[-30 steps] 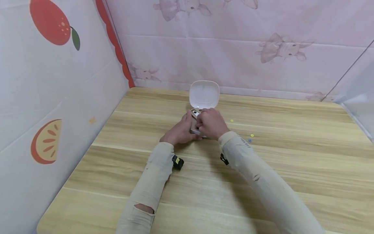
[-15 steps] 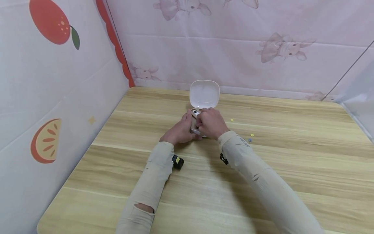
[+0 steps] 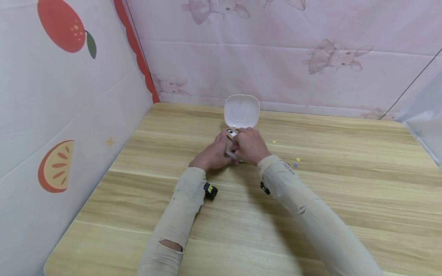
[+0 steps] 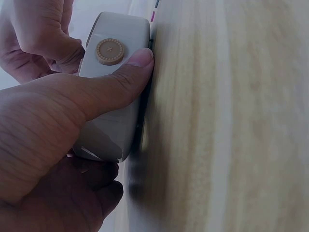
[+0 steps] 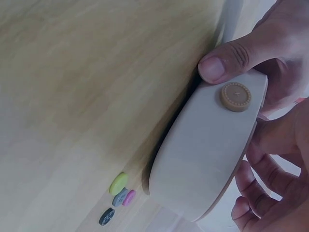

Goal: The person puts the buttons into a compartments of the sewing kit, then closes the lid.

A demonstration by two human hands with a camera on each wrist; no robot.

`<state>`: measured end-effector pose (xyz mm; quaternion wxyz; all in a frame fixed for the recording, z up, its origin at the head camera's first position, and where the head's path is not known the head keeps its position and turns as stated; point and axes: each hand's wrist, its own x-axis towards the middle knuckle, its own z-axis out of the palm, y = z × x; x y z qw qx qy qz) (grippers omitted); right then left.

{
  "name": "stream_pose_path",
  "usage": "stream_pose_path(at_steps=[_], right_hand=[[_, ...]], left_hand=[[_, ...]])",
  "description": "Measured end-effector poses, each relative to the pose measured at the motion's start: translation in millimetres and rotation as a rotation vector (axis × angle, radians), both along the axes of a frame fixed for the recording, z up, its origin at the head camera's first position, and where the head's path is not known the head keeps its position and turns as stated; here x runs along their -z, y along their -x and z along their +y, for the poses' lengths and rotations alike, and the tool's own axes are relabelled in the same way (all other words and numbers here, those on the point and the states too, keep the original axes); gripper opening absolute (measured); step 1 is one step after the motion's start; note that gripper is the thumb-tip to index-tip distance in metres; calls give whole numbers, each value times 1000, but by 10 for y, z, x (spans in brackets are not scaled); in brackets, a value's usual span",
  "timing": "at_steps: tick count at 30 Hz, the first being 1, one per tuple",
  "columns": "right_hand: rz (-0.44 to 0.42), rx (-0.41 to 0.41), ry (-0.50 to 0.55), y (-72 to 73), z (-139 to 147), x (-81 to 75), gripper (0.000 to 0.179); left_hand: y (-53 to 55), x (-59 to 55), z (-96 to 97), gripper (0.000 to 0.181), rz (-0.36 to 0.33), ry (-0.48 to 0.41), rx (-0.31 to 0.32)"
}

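Note:
A small white box (image 5: 203, 150) with a brown button-shaped knob (image 5: 236, 96) on its front stands on the table, its lid (image 3: 241, 111) raised at the back. My left hand (image 3: 214, 153) grips the box's left end; in the left wrist view its thumb lies across the front beside the knob. My right hand (image 3: 250, 145) is over the box's top, fingers (image 5: 253, 193) bent at the rim. Near those fingers, a white piece with a black dot (image 3: 231, 133) shows inside the box. I cannot tell what the right fingertips hold.
Loose buttons lie right of the box: a yellow one (image 3: 274, 142), another yellow one (image 3: 298, 159) and a blue one (image 3: 295, 165). A pink button (image 5: 129, 197) and a black button (image 5: 106, 216) show in the right wrist view. Behind the table (image 3: 345, 172) hangs a pink cloth (image 3: 276, 61).
Both hands and the box keep their places. A small red spot now shows beside the right sleeve, near the blue button.

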<state>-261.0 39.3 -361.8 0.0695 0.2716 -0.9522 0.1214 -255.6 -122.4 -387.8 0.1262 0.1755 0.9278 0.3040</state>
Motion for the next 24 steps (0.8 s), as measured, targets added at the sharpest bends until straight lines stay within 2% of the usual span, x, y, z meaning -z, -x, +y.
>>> stream_pose_path(at_steps=[14, 24], right_hand=[[21, -1, -11, -17, -1, 4, 5], [-41, 8, 152, -20, 59, 11, 14]], left_hand=[[5, -1, 0, 123, -6, -4, -2], [0, 14, 2, 124, -5, -27, -7]])
